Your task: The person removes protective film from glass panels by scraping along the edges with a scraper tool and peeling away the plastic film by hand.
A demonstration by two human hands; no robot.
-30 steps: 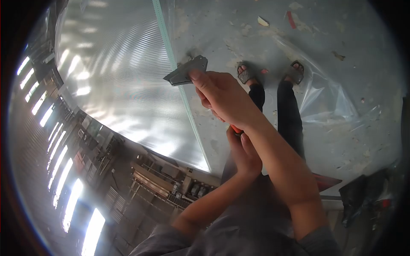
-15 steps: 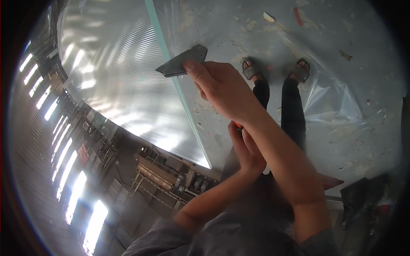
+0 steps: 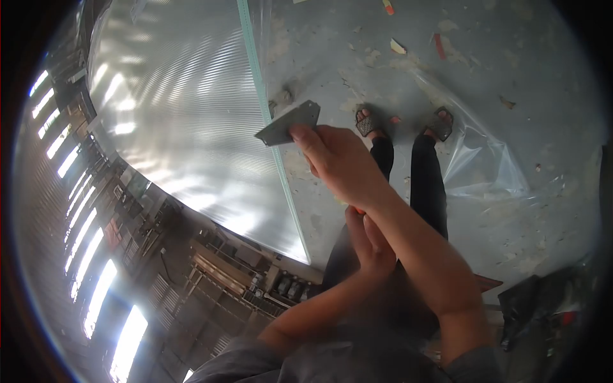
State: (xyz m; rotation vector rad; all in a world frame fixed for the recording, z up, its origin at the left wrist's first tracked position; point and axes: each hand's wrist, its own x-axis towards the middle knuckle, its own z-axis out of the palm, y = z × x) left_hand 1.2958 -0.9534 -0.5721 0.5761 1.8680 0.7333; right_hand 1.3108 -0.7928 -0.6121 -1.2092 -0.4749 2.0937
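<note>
In the pinching grip of our right hand [image 3: 345,165], we hold a grey angular plate [image 3: 287,126] that, from above, overlaps the green edge [image 3: 255,64] of a ribbed translucent sheet [image 3: 191,127]. Our left hand [image 3: 372,246], beside the right wrist, pinches an orange object [image 3: 360,210], mostly hidden. Clear film [image 3: 491,169] lies on the floor [image 3: 511,236] near our sandalled feet [image 3: 442,126].

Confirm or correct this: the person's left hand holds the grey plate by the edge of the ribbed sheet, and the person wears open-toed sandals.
Wrong hand: the head view shows the right hand holding the grey plate by the edge of the ribbed sheet. The person does wear open-toed sandals.
</note>
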